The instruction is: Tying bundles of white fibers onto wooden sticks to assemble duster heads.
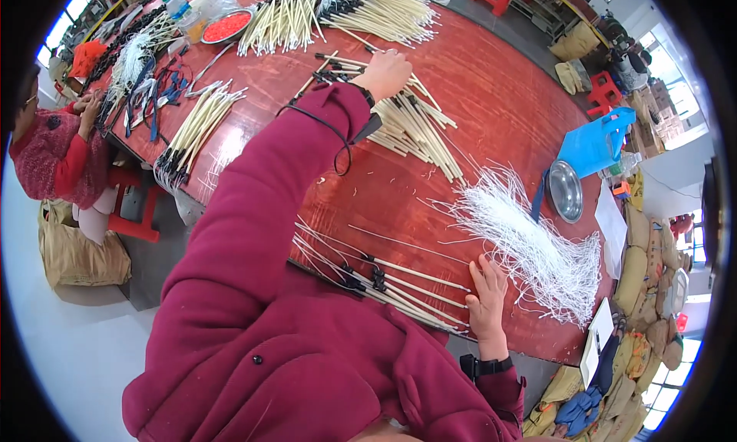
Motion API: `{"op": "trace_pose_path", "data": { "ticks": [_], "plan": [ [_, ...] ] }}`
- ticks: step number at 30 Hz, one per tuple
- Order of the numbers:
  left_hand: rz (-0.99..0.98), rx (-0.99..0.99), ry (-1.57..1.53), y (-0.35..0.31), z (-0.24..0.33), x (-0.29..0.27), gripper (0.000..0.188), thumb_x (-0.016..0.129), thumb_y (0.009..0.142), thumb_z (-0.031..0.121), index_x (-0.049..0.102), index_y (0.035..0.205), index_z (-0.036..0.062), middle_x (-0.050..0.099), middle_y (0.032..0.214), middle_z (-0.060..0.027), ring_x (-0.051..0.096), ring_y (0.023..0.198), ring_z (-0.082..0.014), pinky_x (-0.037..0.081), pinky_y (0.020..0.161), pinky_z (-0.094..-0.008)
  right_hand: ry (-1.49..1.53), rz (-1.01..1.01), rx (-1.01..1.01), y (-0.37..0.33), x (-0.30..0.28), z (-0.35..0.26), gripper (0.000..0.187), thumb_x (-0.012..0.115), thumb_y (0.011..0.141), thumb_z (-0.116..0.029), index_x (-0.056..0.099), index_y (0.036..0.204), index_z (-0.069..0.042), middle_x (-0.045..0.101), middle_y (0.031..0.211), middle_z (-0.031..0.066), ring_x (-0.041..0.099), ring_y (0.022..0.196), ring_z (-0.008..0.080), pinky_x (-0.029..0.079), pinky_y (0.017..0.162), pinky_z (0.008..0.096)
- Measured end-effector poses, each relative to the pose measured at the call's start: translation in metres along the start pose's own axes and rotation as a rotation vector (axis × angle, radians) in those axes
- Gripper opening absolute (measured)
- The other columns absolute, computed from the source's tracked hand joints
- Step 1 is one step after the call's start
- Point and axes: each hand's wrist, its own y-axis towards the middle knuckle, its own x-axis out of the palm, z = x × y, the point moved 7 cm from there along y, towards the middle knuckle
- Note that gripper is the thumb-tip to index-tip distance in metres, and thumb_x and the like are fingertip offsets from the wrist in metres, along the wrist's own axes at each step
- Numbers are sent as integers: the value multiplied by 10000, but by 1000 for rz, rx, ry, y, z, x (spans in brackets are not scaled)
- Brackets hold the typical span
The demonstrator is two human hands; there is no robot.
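Observation:
My left hand (pixel 386 75) reaches across the red table onto a pile of pale thin sticks (pixel 418 135) with black fittings at one end. Its fingers curl down among them, and whatever they grip is hidden. My right hand (pixel 487 295) rests open near the table's front edge, fingers stretched, beside the tips of a few pale sticks (pixel 422 292). Those sticks have black fittings and white cords at their left ends. A loose heap of white strings (pixel 530 246) spreads just beyond my right hand.
Large stick bundles (pixel 284 20) lie at the far side, near a bowl of red bits (pixel 226 28). Another bundle (pixel 201 123) sits left. A metal bowl (pixel 566 191) and blue jug (pixel 595 143) stand right. A person (pixel 57 154) works at the left; sacks (pixel 637 250) pile beyond the right edge.

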Motion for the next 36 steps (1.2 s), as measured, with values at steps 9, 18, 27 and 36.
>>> {"op": "trace_pose_path", "data": {
  "ticks": [9,18,27,36],
  "plan": [
    [63,-23,-54,-1,-10,-11,119,602,910,86,713,954,92,708,1032,-108,690,1060,-291,528,837,-497,31,-16,6,1,-4,-1,663,408,1054,-550,628,1410,-35,518,1535,149,418,1425,369,273,1195,495],
    [180,32,-681,-103,42,-114,154,663,946,110,730,1061,32,659,935,-156,665,884,-369,527,766,-434,2,38,-36,-7,0,3,597,542,997,-475,632,1385,-30,530,1505,135,455,1365,355,334,1148,480],
    [-181,-148,-834,-253,67,-130,120,674,924,29,727,1027,-3,687,953,-172,675,868,-370,527,744,-397,55,23,-5,4,-1,-2,676,488,1023,-565,622,1399,-20,535,1505,129,472,1356,342,337,1141,459],
    [-252,-210,-863,-284,76,-131,140,680,911,20,735,1038,-5,681,942,-159,677,863,-369,537,748,-413,63,31,7,2,1,-8,755,461,1023,-626,609,1396,13,548,1495,138,489,1335,339,353,1129,452]
  ]
}}
